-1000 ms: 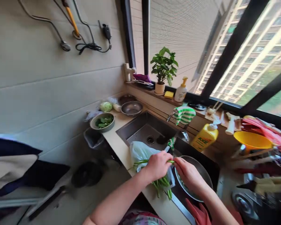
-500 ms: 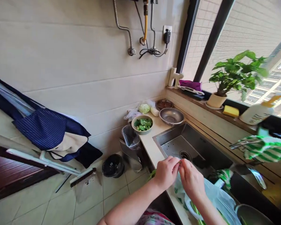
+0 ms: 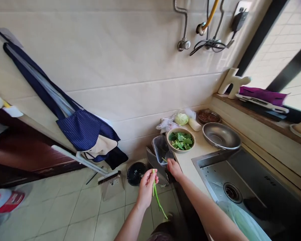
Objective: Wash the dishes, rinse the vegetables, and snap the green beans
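Note:
My left hand is closed on a green stem, which hangs down from the fingers over the floor. My right hand reaches to the lined bin beside the counter, its fingers closed around a short green piece that sticks out to the left over the bin. Just behind that hand, a round basket of green leaves stands at the counter's edge.
A metal bowl, a cabbage and a white radish lie behind the sink. Below are a black bucket and a broom. A plastic bag is at the lower right.
The view has turned left. My hands, together near the sink before, are now apart; the right one has moved to the bin, and a long stem now shows in the left.

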Available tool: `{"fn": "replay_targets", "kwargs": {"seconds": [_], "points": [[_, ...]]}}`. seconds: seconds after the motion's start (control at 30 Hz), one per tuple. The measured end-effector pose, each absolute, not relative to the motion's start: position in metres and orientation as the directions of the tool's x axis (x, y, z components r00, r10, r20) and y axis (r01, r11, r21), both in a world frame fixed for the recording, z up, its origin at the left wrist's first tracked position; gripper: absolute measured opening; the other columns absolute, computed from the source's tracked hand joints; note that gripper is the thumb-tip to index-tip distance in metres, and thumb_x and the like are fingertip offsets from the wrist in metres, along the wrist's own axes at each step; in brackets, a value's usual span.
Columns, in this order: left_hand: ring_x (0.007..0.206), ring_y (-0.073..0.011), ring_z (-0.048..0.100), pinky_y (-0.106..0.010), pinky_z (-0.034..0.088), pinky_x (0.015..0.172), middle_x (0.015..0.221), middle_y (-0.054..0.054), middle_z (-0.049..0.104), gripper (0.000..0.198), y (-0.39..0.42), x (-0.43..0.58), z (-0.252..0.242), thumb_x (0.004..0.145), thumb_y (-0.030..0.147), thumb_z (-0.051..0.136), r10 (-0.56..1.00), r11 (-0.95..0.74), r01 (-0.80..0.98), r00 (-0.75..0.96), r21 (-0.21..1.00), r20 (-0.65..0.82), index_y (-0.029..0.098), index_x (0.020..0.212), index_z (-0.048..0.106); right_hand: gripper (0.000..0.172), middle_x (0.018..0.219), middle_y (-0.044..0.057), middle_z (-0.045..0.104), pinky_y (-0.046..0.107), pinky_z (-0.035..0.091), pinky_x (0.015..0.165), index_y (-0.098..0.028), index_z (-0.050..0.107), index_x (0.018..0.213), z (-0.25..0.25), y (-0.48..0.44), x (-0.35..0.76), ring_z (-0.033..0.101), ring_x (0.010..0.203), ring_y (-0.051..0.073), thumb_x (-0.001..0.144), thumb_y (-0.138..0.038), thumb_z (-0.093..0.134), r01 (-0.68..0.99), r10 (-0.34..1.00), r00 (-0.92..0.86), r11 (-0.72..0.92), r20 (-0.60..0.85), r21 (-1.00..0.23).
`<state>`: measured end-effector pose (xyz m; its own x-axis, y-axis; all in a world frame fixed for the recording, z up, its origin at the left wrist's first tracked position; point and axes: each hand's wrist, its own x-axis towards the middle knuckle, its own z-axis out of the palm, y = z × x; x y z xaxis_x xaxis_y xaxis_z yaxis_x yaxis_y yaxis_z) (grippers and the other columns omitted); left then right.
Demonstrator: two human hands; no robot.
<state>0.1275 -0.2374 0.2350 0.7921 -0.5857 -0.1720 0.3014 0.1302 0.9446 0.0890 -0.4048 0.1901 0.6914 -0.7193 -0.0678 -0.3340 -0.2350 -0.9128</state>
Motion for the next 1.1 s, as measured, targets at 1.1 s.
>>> {"fn": "replay_targets", "kwargs": {"seconds": [1.1], "points": [[0.048, -0.007, 0.049, -0.02, 0.037, 0.05, 0.054, -0.001, 0.06, 0.041, -0.378, -0.4, 0.223, 0.046, 0.043, 0.081, -0.729, -0.499, 0.059, -0.569, 0.865, -0.381, 0.01, 0.063, 0.063, 0.027, 0.057, 0.0, 0.06, 0.021, 0.032, 0.048, -0.017, 0.068, 0.073, 0.239, -0.301, -0.513, 0.047, 0.05, 0.011, 0.08, -0.028, 0.044, -0.536, -0.966, -0.259, 0.153, -0.011, -0.83]]}}
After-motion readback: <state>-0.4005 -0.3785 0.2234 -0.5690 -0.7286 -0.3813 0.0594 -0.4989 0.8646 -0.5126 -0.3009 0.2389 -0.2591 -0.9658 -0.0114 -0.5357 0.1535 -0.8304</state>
